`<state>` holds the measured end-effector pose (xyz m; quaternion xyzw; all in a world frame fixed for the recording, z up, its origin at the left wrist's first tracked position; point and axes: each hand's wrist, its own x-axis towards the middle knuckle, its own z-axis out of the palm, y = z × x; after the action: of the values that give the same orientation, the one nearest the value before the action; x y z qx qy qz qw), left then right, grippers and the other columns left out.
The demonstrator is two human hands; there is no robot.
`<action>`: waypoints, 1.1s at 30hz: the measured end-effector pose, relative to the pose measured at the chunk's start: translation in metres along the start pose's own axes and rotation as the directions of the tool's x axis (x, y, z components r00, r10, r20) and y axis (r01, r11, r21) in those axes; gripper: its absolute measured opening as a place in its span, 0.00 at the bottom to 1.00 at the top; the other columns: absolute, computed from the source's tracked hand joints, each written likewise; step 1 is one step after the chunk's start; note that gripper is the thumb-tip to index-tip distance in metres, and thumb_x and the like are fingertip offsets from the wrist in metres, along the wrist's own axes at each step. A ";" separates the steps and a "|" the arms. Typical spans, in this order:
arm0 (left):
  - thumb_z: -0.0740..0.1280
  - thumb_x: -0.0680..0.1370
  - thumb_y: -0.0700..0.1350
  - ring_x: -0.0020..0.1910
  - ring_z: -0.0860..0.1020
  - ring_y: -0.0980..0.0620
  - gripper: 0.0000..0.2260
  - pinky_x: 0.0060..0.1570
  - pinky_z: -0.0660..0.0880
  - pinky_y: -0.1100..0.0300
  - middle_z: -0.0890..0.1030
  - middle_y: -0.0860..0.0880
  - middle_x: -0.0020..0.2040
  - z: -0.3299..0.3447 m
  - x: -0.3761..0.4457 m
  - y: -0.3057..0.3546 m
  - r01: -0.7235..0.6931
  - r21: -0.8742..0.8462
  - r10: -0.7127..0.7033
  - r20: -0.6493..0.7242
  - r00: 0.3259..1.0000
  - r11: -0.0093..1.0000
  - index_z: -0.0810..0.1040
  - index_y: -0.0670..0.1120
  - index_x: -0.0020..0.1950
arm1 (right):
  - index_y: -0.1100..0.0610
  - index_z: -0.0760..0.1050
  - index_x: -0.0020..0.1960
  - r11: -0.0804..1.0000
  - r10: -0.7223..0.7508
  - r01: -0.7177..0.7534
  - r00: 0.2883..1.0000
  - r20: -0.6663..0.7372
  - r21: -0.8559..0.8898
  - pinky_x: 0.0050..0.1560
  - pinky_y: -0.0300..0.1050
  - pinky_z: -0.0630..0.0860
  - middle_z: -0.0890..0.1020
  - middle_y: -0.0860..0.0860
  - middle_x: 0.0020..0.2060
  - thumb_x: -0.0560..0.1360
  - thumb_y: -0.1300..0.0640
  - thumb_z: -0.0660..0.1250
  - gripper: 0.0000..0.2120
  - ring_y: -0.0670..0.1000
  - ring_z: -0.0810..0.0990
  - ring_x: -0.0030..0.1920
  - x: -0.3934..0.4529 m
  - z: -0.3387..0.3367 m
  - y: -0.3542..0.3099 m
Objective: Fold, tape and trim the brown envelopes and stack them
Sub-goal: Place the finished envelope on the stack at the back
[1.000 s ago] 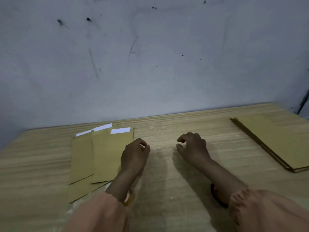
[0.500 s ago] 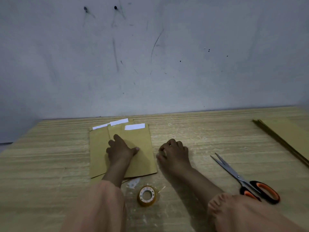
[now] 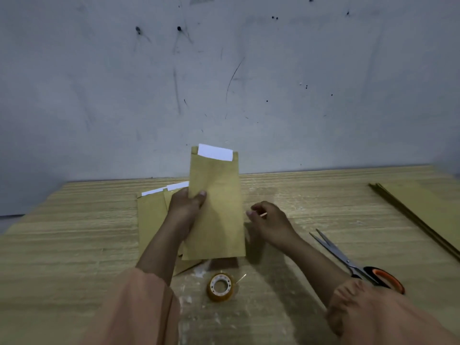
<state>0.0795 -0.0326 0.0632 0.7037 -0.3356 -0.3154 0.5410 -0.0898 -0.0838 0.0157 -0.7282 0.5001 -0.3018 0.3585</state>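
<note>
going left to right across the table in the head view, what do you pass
flat envelopes → left hand → lifted envelope → right hand → scissors → stack of brown sheets

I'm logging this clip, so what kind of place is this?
Probably a plain home or small workshop table: a wooden tabletop against a scuffed bare wall, with brown envelopes, tape roll and scissors.

One envelope (image 3: 216, 207) lifted, two more envelopes (image 3: 151, 212) left of the tape roll (image 3: 220, 287); one scissors (image 3: 353, 262), one flat stack (image 3: 428, 210) right of it.
</note>
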 end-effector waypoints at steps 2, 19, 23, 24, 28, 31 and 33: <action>0.65 0.79 0.43 0.35 0.76 0.50 0.05 0.34 0.71 0.61 0.79 0.47 0.39 -0.001 -0.017 0.011 0.026 -0.036 -0.023 0.097 0.995 0.999 0.77 0.43 0.51 | 0.59 0.74 0.60 0.992 0.015 -0.007 0.998 -0.064 0.128 0.49 0.41 0.68 0.77 0.52 0.53 0.80 0.51 0.59 0.15 0.49 0.75 0.52 -0.006 -0.014 -0.006; 0.63 0.77 0.43 0.30 0.74 0.58 0.10 0.31 0.69 0.69 0.77 0.54 0.31 0.000 -0.119 -0.013 -0.202 0.318 0.017 0.500 0.866 0.926 0.76 0.47 0.35 | 0.59 0.78 0.53 0.931 -0.003 -0.092 0.966 0.260 0.352 0.37 0.35 0.74 0.83 0.50 0.32 0.74 0.66 0.68 0.09 0.43 0.78 0.32 -0.090 -0.101 -0.003; 0.62 0.80 0.51 0.30 0.67 0.57 0.15 0.32 0.63 0.64 0.69 0.52 0.31 0.011 -0.131 -0.025 -0.284 0.318 0.076 0.534 0.842 0.905 0.67 0.48 0.35 | 0.57 0.77 0.51 0.930 0.007 -0.106 0.963 0.270 0.353 0.30 0.32 0.71 0.79 0.44 0.24 0.71 0.67 0.71 0.11 0.40 0.76 0.26 -0.107 -0.101 0.005; 0.60 0.80 0.53 0.29 0.65 0.58 0.17 0.30 0.62 0.65 0.67 0.54 0.30 0.014 -0.133 -0.027 -0.314 0.325 0.098 0.539 0.837 0.892 0.65 0.48 0.34 | 0.55 0.77 0.50 0.935 0.014 -0.109 0.962 0.274 0.338 0.31 0.32 0.71 0.78 0.45 0.23 0.70 0.67 0.72 0.12 0.40 0.76 0.27 -0.110 -0.101 0.005; 0.57 0.81 0.53 0.31 0.66 0.56 0.16 0.35 0.64 0.61 0.69 0.51 0.34 0.019 -0.135 -0.032 -0.352 0.288 0.133 0.576 0.807 0.891 0.67 0.46 0.37 | 0.52 0.78 0.52 0.910 0.054 -0.186 0.939 0.338 0.370 0.41 0.36 0.74 0.82 0.48 0.34 0.73 0.65 0.69 0.11 0.43 0.80 0.36 -0.116 -0.105 0.009; 0.55 0.81 0.54 0.35 0.69 0.53 0.16 0.39 0.65 0.59 0.71 0.48 0.37 0.019 -0.134 -0.032 -0.328 0.260 0.117 0.596 0.795 0.908 0.70 0.44 0.41 | 0.50 0.76 0.50 0.913 0.038 -0.179 0.932 0.360 0.366 0.42 0.37 0.75 0.82 0.46 0.30 0.74 0.67 0.67 0.13 0.43 0.80 0.34 -0.117 -0.108 0.008; 0.54 0.81 0.53 0.36 0.69 0.53 0.16 0.38 0.66 0.60 0.72 0.48 0.37 0.021 -0.134 -0.031 -0.328 0.257 0.119 0.594 0.795 0.909 0.71 0.43 0.42 | 0.50 0.75 0.49 0.927 0.025 -0.151 0.939 0.343 0.345 0.36 0.35 0.75 0.81 0.46 0.27 0.73 0.69 0.67 0.15 0.42 0.79 0.29 -0.117 -0.107 0.007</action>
<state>-0.0103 0.0712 0.0395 0.6167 -0.6130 -0.3780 0.3180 -0.2164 0.0016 0.0606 -0.6655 0.3999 -0.2457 0.5804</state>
